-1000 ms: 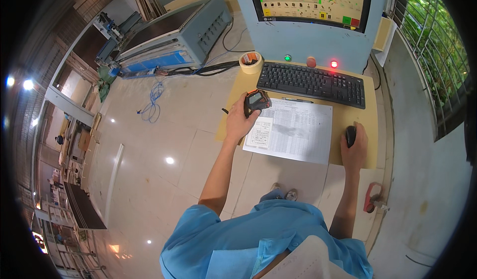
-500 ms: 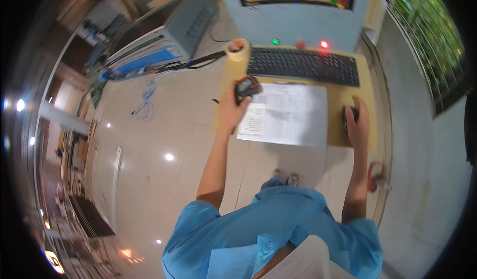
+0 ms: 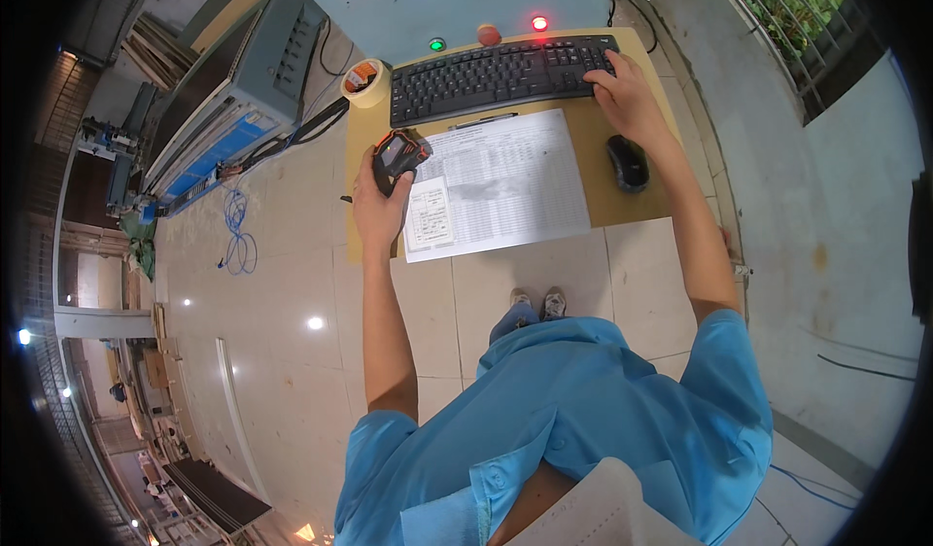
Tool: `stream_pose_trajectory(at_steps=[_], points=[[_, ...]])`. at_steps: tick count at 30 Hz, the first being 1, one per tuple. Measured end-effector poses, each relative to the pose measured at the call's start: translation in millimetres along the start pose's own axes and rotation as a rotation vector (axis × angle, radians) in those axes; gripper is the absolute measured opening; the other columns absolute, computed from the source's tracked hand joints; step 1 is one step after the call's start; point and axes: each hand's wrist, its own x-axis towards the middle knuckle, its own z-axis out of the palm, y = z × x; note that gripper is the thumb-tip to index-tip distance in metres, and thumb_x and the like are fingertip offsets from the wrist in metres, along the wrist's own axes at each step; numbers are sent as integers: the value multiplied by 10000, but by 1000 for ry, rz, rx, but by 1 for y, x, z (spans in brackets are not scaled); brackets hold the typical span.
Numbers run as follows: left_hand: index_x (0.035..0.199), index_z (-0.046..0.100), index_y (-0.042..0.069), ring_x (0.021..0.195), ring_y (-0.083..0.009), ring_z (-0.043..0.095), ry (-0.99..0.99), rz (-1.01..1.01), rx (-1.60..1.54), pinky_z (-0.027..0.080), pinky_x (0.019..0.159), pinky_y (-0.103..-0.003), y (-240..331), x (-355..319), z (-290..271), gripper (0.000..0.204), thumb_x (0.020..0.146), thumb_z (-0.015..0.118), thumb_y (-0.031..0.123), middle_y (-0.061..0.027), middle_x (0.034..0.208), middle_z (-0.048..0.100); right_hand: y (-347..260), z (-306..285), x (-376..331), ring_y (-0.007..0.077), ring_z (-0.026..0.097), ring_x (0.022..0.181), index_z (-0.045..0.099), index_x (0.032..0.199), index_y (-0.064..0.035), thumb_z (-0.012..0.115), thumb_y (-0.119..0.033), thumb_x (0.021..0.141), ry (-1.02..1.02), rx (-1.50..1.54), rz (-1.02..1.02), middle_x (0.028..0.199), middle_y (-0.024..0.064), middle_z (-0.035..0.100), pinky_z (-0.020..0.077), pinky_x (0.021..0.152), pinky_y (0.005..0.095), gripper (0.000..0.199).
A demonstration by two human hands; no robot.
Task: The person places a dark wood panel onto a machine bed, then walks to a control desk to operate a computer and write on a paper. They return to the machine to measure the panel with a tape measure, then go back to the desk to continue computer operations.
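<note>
My left hand (image 3: pixel 377 206) is closed around a black tape measure with orange trim (image 3: pixel 398 157), held over the left edge of a printed sheet (image 3: pixel 515 176). A smaller white slip (image 3: pixel 429 217) lies on that sheet. My right hand (image 3: pixel 630 99) has its fingers apart at the right end of a black keyboard (image 3: pixel 505 77); a fingertip is at the keys, and nothing shows in its grip. Below it a black computer mouse (image 3: pixel 628 164) rests untouched on the yellowish desktop (image 3: pixel 637 213).
At the desk's left corner stands a roll of tape (image 3: pixel 365 81). A pen (image 3: pixel 483 121) lies above the sheet. Behind the keyboard are a green light (image 3: pixel 437 45), a red button (image 3: pixel 489 35) and a lit red light (image 3: pixel 539 24). A grey-blue machine (image 3: pixel 262 70) stands left; a wall (image 3: pixel 826 254) runs right.
My right hand has left the mouse and moved up to the keyboard's right end. My left hand still holds the tape measure. The whole view has shifted and turned.
</note>
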Motion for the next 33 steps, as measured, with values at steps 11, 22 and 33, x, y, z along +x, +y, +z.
stream_pose_trajectory(at_steps=[11,22,33], points=[[1498,509,88,1244,-372,613,11,12,-44,486,1044,-454,-7,1,3,775,831,830,319,-225,1325,647,18,5,15,451,463,1402,718,1199,-121,628,-90,945,-11,57,69,1480,298,508,400,1163,484,271],[1479,524,74,1185,-381,629,23,63,-84,498,1008,-468,-11,3,3,770,825,844,324,-231,1278,658,-3,10,14,472,425,1430,705,1238,-140,625,-23,888,-17,-10,-39,1509,253,505,364,1193,505,377],[1499,495,67,1266,-395,591,-17,-17,-21,477,1058,-469,4,-1,-9,798,818,828,316,-230,1333,647,-31,-18,2,490,388,1441,702,1225,-66,584,-46,906,-162,-30,54,1501,308,484,345,1205,517,341]])
